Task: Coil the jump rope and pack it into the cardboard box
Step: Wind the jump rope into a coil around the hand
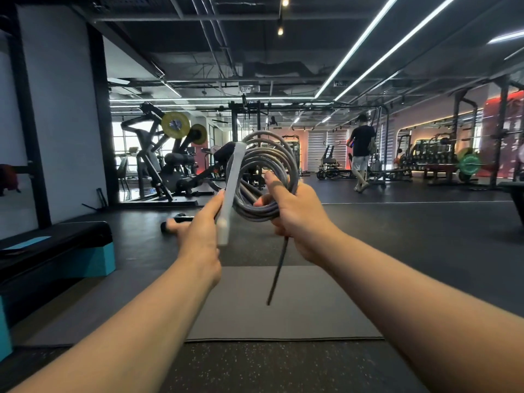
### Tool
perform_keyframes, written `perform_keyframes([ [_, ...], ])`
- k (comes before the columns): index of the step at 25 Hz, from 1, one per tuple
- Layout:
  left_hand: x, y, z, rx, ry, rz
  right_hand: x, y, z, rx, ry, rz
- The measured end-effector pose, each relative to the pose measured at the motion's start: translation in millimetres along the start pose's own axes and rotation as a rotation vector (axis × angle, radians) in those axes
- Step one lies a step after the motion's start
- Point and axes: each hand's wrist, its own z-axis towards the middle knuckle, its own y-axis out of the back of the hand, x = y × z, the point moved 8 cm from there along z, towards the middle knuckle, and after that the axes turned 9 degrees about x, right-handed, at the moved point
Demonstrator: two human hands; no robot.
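Jump rope (269,177), grey and wound into several loops, is held up at chest height between both hands over a grey mat (283,304). How many loops there are is hard to count, since they overlap and the bottom of the coil is covered by the right hand (295,219), whose fingers curl round the bundle with the thumb lying up across the inside of the loops. A dark handle (279,268) hangs down below that hand; its upper end is hidden in the palm. The left hand (201,231) grips a pale, translucent handle (231,191) that stands tilted against the left side of the coil; the fingertips are behind it and cannot be seen, and the handle's lower end is blurred. The cardboard box does not show anywhere in view. A small dark object (173,221) on the floor beyond the left hand is partly hidden and cannot be identified. The mat lies on dark speckled rubber flooring (283,367). A black and teal bench (56,251) sits at the left, cut off by the frame edge. Behind are weight machines with a yellow plate (175,124), racks along the right wall, strip lights on a black ceiling, and a person (361,154) standing well off in the background.
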Motion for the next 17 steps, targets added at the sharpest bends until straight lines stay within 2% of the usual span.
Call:
perform_keyframes([
  [2, -42, 4, -6, -0.001, -0.418, 0.281, 7, 0, 2, 0.086, -0.006, -0.197],
  [4, -92, -22, -33, 0.124, -0.835, 0.527, 17, -4, 3, 0.165, 0.018, -0.415],
  [5, -109, -41, -43, 0.217, -0.967, 0.707, 21, -8, 4, 0.208, 0.037, -0.506],
  [6, -119, -64, -48, 0.345, -1.015, 0.932, 23, -12, 4, 0.251, 0.050, -0.587],
  [7, -120, -86, -46, 0.522, -0.959, 1.155, 26, -15, 5, 0.293, 0.058, -0.658],
  [9, -109, -109, -35, 0.832, -0.615, 1.465, 33, -17, 6, 0.380, 0.074, -0.770],
  [11, -99, -115, -23, 0.901, -0.332, 1.624, 38, -20, 7, 0.461, 0.093, -0.893],
  [12, -93, -117, -18, 0.899, -0.278, 1.683, 38, -20, 9, 0.498, 0.096, -0.950],
  [14, -81, -120, -14, 0.939, -0.293, 1.722, 37, -20, 12, 0.541, 0.102, -1.051],
  [17, -59, -113, -7, 1.025, -0.285, 1.549, 37, -18, 8, 0.566, 0.138, -1.156],
])
